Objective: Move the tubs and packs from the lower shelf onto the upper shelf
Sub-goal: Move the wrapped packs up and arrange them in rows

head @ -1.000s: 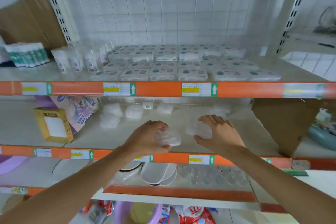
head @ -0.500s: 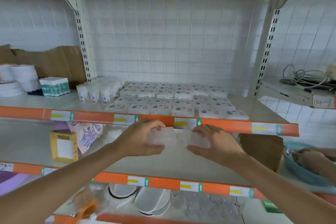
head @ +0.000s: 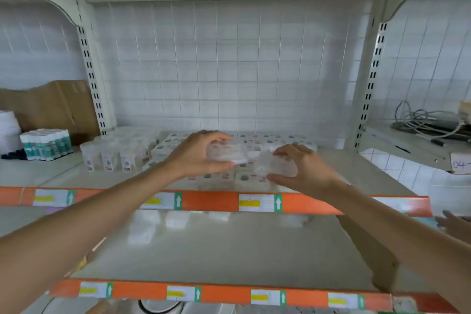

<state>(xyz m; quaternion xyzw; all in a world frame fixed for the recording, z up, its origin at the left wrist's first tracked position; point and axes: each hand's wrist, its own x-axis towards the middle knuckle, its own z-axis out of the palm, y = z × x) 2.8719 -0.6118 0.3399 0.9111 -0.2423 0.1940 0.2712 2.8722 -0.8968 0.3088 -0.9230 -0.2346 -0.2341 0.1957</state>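
Left hand (head: 198, 157) grips clear tub (head: 227, 154), thumb under, fingers curled over top. Tub's long axis runs left-right, about level. Right hand (head: 305, 172) pinches second tub (head: 276, 167) between thumb and fingers; tub blurred, axis unclear. Both tubs held over rows of packs (head: 277, 139) on upper shelf (head: 356, 168). Few loose packs (head: 175, 219) lie at back of lower shelf (head: 229, 250). Shelf-edge labels (head: 260, 202): yellow bar, white up-arrow on green, print unreadable. Box (head: 460, 164) at right has handwritten "04-".
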